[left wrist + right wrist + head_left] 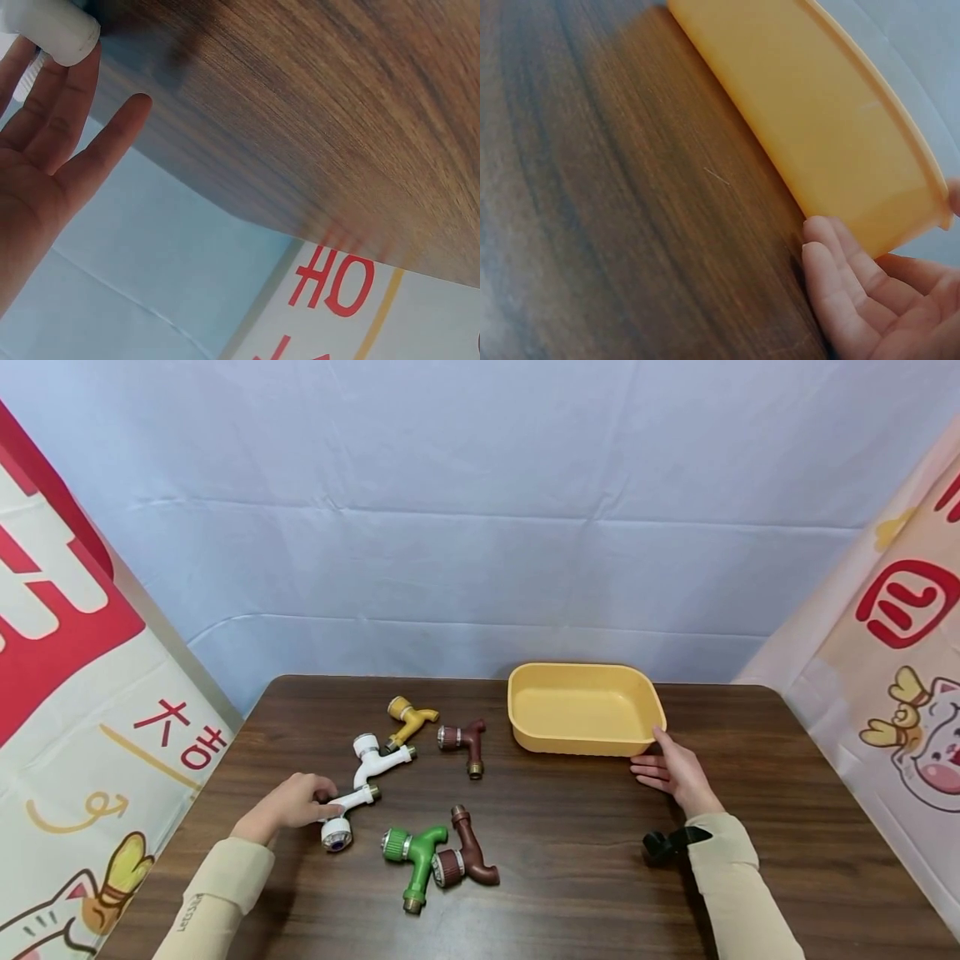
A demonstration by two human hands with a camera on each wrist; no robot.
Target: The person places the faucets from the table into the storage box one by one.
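My left hand is at a white faucet on the left of the table, its thumb and fingers about the faucet's body. In the left wrist view, the fingertips meet the white faucet, partly cut off by the frame. My right hand holds the near right corner of a yellow plastic basin, thumb at the rim and fingers low on the outer wall. The right wrist view shows those fingers against the basin's bottom corner.
Another white faucet lies just beyond the left hand. Near it are a yellow faucet and a dark red faucet. Closer in lie a green faucet and another dark red faucet. Curtains surround the brown table.
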